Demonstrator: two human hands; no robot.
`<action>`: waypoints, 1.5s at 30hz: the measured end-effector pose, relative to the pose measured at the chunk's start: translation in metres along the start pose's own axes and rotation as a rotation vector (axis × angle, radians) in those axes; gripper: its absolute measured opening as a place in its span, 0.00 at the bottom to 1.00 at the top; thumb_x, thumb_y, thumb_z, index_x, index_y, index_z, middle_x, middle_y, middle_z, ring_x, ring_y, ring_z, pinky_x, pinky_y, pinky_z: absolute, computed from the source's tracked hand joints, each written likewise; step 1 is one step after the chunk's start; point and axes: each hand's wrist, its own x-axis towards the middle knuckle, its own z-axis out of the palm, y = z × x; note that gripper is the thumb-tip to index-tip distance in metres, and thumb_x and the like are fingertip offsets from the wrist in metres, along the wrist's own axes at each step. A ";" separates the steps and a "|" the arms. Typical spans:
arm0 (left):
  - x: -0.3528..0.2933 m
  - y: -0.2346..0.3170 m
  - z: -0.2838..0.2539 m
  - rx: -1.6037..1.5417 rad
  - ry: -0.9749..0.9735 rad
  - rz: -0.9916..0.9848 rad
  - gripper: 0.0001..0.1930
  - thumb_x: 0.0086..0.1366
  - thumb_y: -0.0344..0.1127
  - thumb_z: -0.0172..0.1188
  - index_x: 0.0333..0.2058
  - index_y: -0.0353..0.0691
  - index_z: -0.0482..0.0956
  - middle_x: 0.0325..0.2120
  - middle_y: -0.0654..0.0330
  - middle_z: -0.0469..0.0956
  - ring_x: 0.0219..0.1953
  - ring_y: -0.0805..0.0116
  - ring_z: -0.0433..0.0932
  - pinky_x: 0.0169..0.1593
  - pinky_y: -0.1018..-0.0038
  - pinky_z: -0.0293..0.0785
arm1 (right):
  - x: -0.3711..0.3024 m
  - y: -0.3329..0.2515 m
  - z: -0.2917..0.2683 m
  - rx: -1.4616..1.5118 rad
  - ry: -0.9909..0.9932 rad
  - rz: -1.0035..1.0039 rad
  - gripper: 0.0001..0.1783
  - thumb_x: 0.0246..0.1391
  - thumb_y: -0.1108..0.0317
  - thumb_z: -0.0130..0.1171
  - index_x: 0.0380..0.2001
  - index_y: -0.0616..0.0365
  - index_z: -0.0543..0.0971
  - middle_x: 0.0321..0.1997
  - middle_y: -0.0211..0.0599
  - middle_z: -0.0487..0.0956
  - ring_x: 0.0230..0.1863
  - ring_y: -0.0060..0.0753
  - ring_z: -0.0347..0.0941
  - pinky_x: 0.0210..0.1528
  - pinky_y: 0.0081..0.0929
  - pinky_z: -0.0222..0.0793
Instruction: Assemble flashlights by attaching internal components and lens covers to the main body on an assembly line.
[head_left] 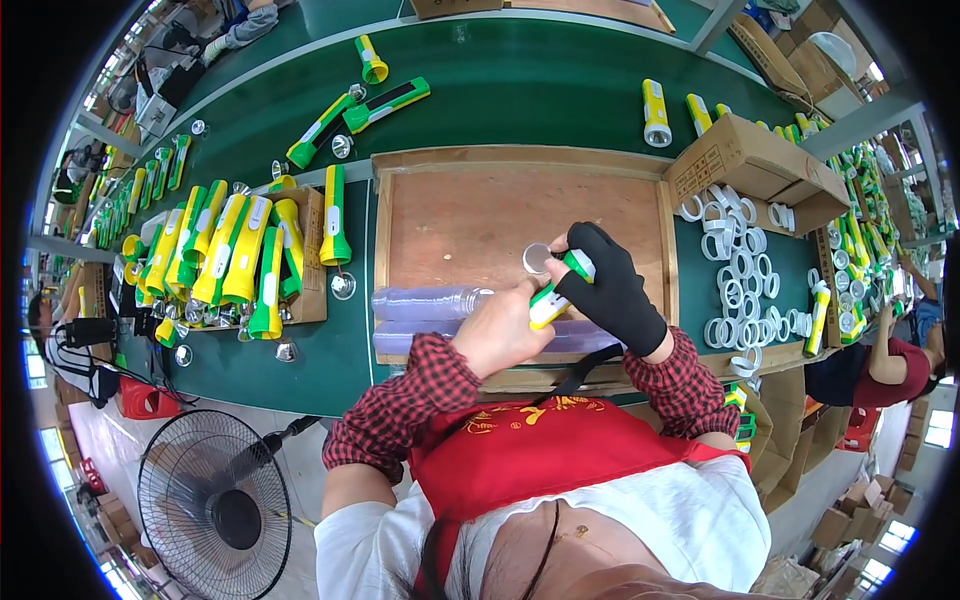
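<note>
Over a wooden tray (435, 222), both my hands are closed around one yellow and green flashlight (546, 307). My bare left hand (500, 325) grips its yellow end. My right hand (612, 290), in a black fingerless glove, wraps the green end and hides part of it. A round clear lens (537, 259) shows at the fingertips between both hands; I cannot tell which hand has it. Beneath and beside my left hand lie stacks of clear lenses in purplish plastic sleeves (420, 303), along the tray's near side.
Left of the tray, a carton (313, 290) is heaped with flashlights (225, 245). White rings (740, 265) lie in a pile at the right, by an open cardboard box (750, 165). More flashlights (388, 105) lie on the green table (530, 90) beyond. A fan (235, 515) stands at lower left.
</note>
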 end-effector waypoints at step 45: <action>0.011 0.014 -0.031 -0.662 -0.694 -0.308 0.19 0.55 0.37 0.61 0.43 0.34 0.72 0.24 0.55 0.78 0.21 0.69 0.78 0.28 0.74 0.75 | -0.010 0.017 -0.020 0.406 -0.170 0.033 0.26 0.68 0.49 0.37 0.44 0.61 0.74 0.38 0.37 0.76 0.40 0.29 0.73 0.46 0.25 0.67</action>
